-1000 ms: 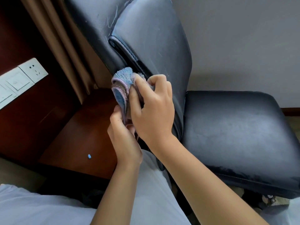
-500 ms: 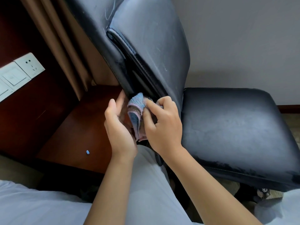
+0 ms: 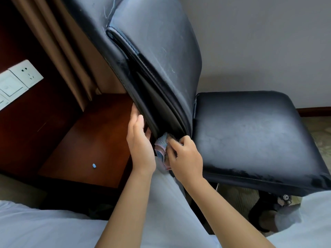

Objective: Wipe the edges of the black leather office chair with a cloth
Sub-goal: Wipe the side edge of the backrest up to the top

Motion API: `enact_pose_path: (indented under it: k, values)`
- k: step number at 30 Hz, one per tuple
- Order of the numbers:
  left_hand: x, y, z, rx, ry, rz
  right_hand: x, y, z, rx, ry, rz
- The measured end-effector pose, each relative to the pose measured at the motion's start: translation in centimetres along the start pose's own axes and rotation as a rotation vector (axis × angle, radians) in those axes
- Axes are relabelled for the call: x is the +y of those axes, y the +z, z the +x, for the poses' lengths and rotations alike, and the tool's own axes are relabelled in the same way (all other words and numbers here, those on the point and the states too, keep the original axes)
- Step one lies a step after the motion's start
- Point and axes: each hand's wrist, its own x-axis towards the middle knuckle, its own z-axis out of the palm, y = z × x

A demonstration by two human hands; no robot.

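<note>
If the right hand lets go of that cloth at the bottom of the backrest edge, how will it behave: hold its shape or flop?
The cloth would probably flop: it is bunched and folded in the right hand. Its fluffy pile suggests it is light and grippy against the chair, so it likely drags rather than slides. It might stay wedged in the seam, since the left hand only rests beside it.

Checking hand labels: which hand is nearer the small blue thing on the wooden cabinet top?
Left. The left hand is against the chair's backrest edge, above and right of the blue thing. The right hand grips the cloth farther right.
</note>
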Motion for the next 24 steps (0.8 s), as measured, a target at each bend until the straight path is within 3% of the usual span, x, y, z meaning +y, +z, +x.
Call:
enact_pose_path:
  k: [4, 6, 11, 18, 21, 24]
  values:
    - [-2.2, -0.6, -0.3, -0.021, -0.119, 0.078, 1.9, 0.1, -0.7, -0.282, 0.150, -0.134]
    - [-2.9, -0.9, -0.4, -0.012, -0.146, 0.104, 2.8, -0.4, -0.8, -0.347, 0.241, -0.137]
    - [-3.9, -0.8, -0.2, 0.018, -0.107, 0.191, 4.0, -1.7, 0.2, -0.225, 0.479, 0.105]
    - [-4.6, -0.4, -0.1, 0.044, -0.059, 0.225, 3.9, -1.7, 0.6, 0.174, 0.626, 0.365]
    - [-4.6, -0.2, -0.2, 0.057, -0.045, 0.219, 4.0, -1.4, 0.8, 0.339, 0.597, 0.455]
    - [-4.7, -0.1, -0.2, 0.071, -0.047, 0.227, 3.3, -1.6, 1.3, 0.400, 0.450, 0.543]
